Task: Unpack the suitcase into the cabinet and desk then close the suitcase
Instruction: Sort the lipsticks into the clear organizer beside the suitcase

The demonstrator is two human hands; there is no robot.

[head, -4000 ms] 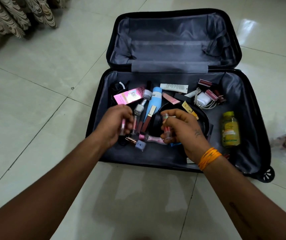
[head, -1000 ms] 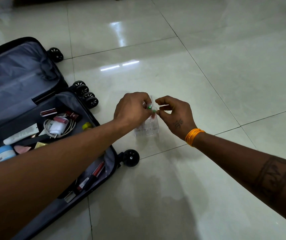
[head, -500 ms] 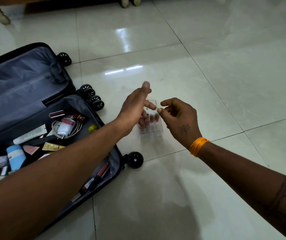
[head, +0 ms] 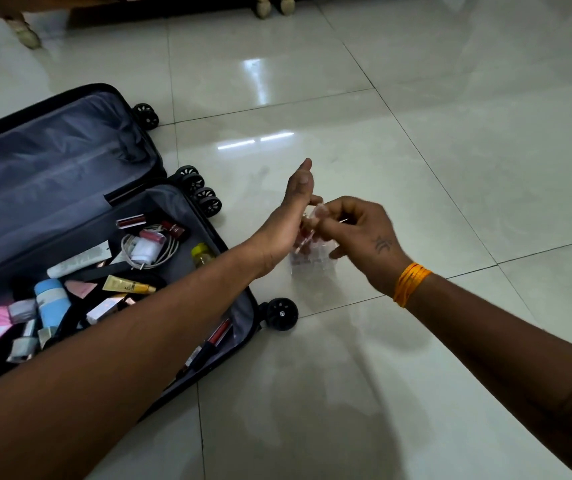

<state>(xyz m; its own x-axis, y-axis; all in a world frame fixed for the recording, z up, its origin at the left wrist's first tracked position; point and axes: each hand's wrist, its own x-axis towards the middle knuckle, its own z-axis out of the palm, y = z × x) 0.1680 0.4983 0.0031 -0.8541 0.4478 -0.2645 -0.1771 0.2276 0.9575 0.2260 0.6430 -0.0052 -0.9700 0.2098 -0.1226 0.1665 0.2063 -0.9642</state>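
One suitcase (head: pixel 69 188) lies open on tiled floor (head: pixel 416 116), left of both hands, cosmetics loose inside; five wheels visible. One clear organizer box (head: pixel 312 263) stands on floor just right of suitcase, under fingers, small reddish items inside, count unclear. Left hand (head: pixel 295 216): thumb up, fingers extended down at box. Right hand (head: pixel 357 230): fingers curled, tips pinched together over box; blurred, held item cannot tell.

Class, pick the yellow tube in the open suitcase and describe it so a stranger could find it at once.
Start at the black suitcase lying open on the tiled floor and look into its cluttered nearer half. Below the white charger with its coiled cable lies the yellow tube, on its side. It is the only flat yellow tube there; the yellow-capped bottle to its right is round.
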